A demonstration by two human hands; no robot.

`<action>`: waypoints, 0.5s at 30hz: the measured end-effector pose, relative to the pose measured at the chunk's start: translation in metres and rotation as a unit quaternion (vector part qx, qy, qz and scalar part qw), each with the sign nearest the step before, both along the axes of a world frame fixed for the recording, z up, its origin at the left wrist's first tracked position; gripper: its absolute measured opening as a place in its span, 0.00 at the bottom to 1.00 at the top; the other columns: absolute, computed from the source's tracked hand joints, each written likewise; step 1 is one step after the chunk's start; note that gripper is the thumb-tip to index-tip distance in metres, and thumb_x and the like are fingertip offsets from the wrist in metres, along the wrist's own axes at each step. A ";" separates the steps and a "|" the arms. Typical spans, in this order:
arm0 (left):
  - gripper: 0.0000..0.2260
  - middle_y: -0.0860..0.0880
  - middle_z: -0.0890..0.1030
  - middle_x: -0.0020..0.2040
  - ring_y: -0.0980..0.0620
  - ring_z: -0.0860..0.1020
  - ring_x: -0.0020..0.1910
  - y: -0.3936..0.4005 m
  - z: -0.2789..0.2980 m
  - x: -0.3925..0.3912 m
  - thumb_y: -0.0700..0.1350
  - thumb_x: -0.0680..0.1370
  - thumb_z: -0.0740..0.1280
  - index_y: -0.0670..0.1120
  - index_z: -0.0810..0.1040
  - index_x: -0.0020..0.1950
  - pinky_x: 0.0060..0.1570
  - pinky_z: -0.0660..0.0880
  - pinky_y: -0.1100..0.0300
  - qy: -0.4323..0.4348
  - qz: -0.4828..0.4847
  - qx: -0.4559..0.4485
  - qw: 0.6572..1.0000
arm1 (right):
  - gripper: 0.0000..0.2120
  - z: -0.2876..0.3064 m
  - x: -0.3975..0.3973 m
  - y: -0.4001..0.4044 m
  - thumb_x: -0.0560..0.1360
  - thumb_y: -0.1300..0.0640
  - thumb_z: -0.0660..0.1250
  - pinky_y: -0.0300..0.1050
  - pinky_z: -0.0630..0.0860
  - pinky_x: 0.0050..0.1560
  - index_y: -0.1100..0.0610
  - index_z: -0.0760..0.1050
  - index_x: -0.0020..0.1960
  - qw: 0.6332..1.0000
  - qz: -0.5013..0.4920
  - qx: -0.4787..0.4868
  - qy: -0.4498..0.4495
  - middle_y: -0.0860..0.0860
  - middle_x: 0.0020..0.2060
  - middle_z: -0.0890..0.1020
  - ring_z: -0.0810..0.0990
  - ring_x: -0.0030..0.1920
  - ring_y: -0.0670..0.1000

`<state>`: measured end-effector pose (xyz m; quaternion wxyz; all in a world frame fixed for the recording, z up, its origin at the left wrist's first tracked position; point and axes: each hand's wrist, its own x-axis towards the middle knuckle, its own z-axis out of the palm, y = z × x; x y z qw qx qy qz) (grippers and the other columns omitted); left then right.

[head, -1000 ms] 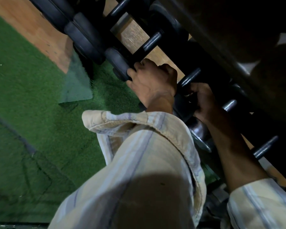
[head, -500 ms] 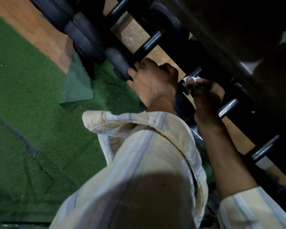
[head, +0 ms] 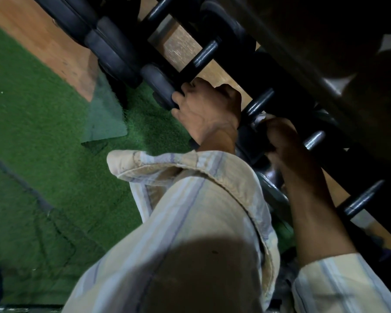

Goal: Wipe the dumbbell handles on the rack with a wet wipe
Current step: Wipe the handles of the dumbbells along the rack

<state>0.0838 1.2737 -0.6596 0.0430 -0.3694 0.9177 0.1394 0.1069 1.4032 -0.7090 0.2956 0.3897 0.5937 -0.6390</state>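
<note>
The rack (head: 321, 71) is packed tight: dumbbell heads (head: 113, 53) sit side by side, leaving only narrow gaps over each handle (head: 204, 56). The left hand (head: 209, 111) blocks one gap, its fingers curled over the rail edge beside a head. The right hand (head: 282, 138) fills the next, wrapped around a handle with the wipe (head: 261, 117) under it. An upper shelf (head: 325, 30) overhangs the row, closing off access from above. Open turf (head: 43, 143) lies to the left.

Dark dumbbells (head: 113, 53) in a diagonal row on rack (head: 280, 41), heads black, handles (head: 204, 57) metal, some w/ shine. White wet wipe (head: 261, 117) bunched against one handle (head: 259, 105) mid-row, mostly hidden.
</note>
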 end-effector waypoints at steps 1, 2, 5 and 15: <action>0.20 0.46 0.80 0.56 0.42 0.73 0.58 0.000 0.000 0.000 0.56 0.72 0.59 0.46 0.80 0.55 0.54 0.70 0.47 0.001 0.001 -0.003 1.000 | 0.05 0.004 0.004 -0.001 0.73 0.64 0.67 0.41 0.76 0.35 0.59 0.82 0.43 0.999 0.019 0.030 0.014 0.53 0.32 0.83 0.83 0.33 0.51; 0.20 0.46 0.80 0.56 0.42 0.73 0.58 0.000 -0.001 0.000 0.56 0.72 0.60 0.46 0.80 0.55 0.54 0.70 0.47 0.002 0.002 -0.004 1.000 | 0.06 0.004 0.007 0.000 0.71 0.62 0.69 0.43 0.77 0.37 0.60 0.83 0.45 0.997 0.030 0.070 0.030 0.55 0.35 0.84 0.83 0.36 0.53; 0.20 0.46 0.80 0.56 0.42 0.73 0.58 0.001 0.000 0.000 0.56 0.72 0.60 0.46 0.80 0.55 0.54 0.69 0.47 0.001 0.001 0.001 1.000 | 0.07 0.009 0.013 -0.002 0.70 0.61 0.69 0.52 0.83 0.44 0.61 0.84 0.45 0.988 0.029 0.130 0.083 0.59 0.41 0.85 0.85 0.43 0.59; 0.20 0.47 0.80 0.56 0.42 0.73 0.58 0.002 0.001 0.000 0.57 0.72 0.60 0.46 0.80 0.55 0.54 0.70 0.47 0.010 0.002 0.004 1.000 | 0.22 0.008 0.002 -0.021 0.64 0.51 0.84 0.39 0.73 0.30 0.67 0.80 0.44 0.978 -0.154 0.074 0.117 0.55 0.36 0.83 0.79 0.32 0.48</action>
